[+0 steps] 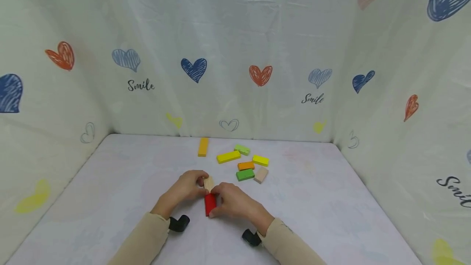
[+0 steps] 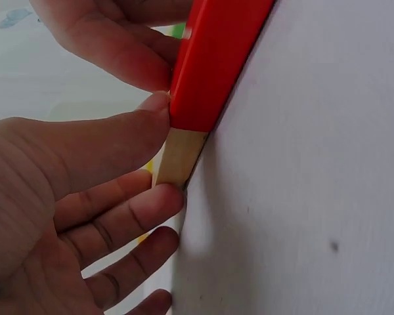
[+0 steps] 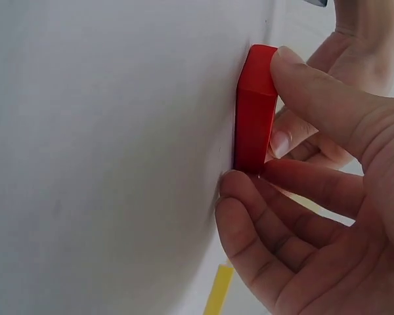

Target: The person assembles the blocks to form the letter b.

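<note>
A red block lies on the table with its far end against a plain wood block, the two in one line. My left hand grips the wood block, thumb at the seam and fingers at its far end. With my right hand I hold the red block, thumb at its near end and fingers near the seam. The left wrist view shows the red block meeting the wood block. In the right wrist view the thumb touches the end of the red block; the wood block is hidden there.
Beyond my hands lie a long orange block, a yellow block, a light green block, another yellow block, a small orange block, a green block and a pale wood block. A heart-patterned curtain surrounds the table.
</note>
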The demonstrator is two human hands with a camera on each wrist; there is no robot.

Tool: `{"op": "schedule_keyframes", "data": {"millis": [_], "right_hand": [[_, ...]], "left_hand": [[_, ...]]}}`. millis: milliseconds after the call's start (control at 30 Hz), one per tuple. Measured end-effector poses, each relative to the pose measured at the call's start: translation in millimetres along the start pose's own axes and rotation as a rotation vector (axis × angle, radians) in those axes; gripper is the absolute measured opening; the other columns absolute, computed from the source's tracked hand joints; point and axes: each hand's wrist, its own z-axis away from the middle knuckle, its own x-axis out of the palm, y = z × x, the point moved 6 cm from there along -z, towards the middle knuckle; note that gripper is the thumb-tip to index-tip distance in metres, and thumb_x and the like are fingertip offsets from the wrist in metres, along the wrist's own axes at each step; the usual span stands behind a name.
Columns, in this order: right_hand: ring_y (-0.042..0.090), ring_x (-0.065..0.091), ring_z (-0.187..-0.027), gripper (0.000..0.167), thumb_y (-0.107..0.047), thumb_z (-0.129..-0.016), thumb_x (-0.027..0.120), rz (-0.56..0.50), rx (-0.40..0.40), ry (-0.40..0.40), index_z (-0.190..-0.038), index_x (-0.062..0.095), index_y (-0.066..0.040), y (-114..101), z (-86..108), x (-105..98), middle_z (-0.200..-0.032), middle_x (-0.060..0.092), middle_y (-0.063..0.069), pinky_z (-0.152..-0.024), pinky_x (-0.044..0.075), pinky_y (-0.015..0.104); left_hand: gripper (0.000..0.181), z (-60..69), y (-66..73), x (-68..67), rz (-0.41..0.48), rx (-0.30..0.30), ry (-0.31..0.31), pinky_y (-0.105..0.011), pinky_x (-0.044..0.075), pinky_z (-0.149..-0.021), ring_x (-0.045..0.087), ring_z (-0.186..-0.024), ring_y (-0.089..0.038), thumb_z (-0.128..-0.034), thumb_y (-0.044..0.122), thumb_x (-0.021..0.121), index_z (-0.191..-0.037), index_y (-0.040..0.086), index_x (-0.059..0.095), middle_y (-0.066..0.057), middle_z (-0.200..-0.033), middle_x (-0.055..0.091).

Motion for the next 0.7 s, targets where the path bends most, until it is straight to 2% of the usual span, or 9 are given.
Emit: {"op": "schedule_keyframes", "data": {"millis": [167, 400, 700], "right_hand": [[0.005, 0.048, -0.082, 0.048, -0.032, -0.074, 0.083, -0.004, -0.004, -0.014, -0.115, 0.066, -0.013, -9, -6.4, 6, -0.091, 0.057, -0.012, -0.07, 0.044, 0.018], [0.006, 0.048, -0.081, 0.049, -0.032, -0.072, 0.084, -0.037, 0.052, -0.018, -0.114, 0.066, -0.014, -18, -11.7, 14, -0.088, 0.056, -0.011, -0.068, 0.045, 0.018], [0.005, 0.048, -0.08, 0.049, -0.031, -0.073, 0.084, -0.054, 0.032, -0.023, -0.114, 0.065, -0.013, -22, -10.9, 16, -0.087, 0.055, -0.01, -0.065, 0.045, 0.017]], "left_hand": [[0.041, 2.7, -6.3, -7.3, -0.009, 0.032, -0.012, -0.032, 0.045, -0.074, 0.05, -0.076, -0.014, -0.0742, 0.01, 0.081, -0.112, 0.007, 0.065, 0.001, -0.078, 0.056], [0.041, 6.1, -14.2, -12.8, 0.0, 0.047, -0.041, -0.031, 0.045, -0.072, 0.051, -0.075, -0.013, -0.0736, 0.008, 0.081, -0.111, 0.007, 0.065, 0.002, -0.076, 0.056], [0.04, 9.7, -15.6, -14.4, 0.033, 0.002, -0.076, -0.029, 0.043, -0.068, 0.05, -0.076, -0.014, -0.074, 0.008, 0.081, -0.111, 0.008, 0.065, 0.0, -0.078, 0.057]]}}
